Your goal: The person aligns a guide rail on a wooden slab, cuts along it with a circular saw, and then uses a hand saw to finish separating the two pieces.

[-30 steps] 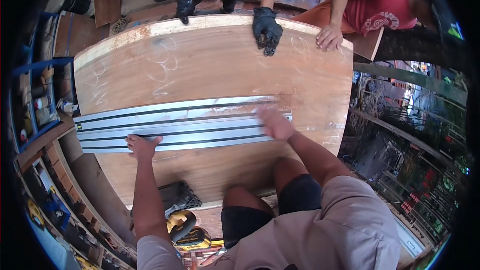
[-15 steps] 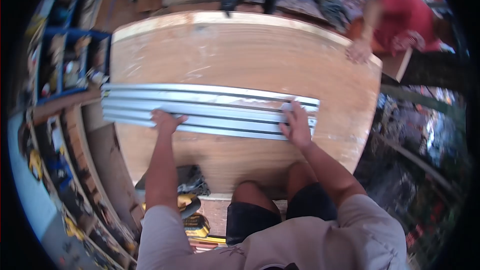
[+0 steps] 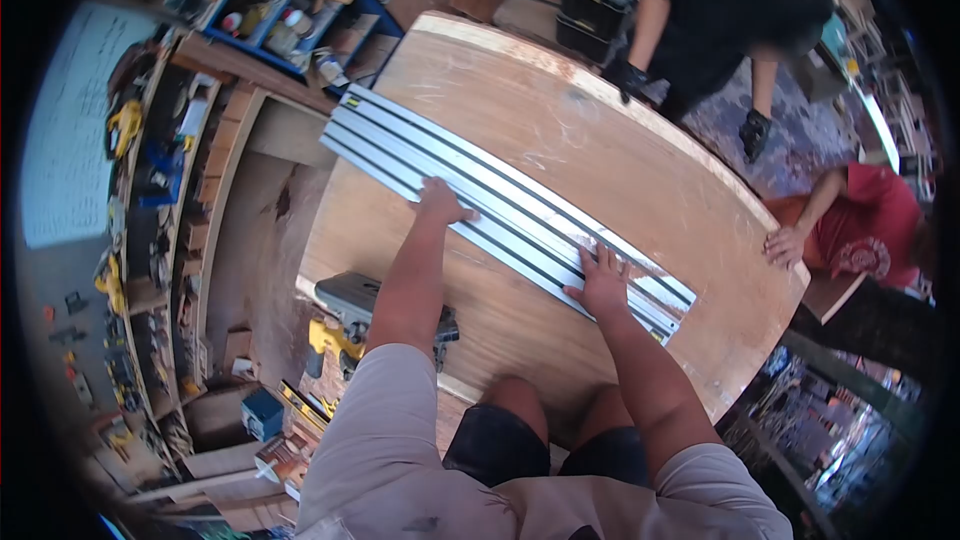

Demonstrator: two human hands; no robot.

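Note:
Two silvery grooved metal rails [image 3: 500,195] lie side by side on a large wooden board [image 3: 560,120]. My left hand [image 3: 441,204] rests on the near edge of the rails, left of their middle, with its thumb and fingers apart. Toward their right end, my right hand [image 3: 602,282] lies with spread fingers on the metal. Beside my left forearm, at the board's near left edge, is a dark grey and yellow power tool [image 3: 350,305], partly covered by my arm.
A person in red [image 3: 870,225] touches the board's right corner. Another person in black [image 3: 730,10], wearing dark gloves, stands beyond the far edge. Blue shelving [image 3: 290,25] stands at the upper left, tool-filled wooden shelves [image 3: 150,240] at the left.
The view has turned, so the board and rails now slant down to the right. My right hand sits a little farther from the rails' right end. More of the left shelves shows.

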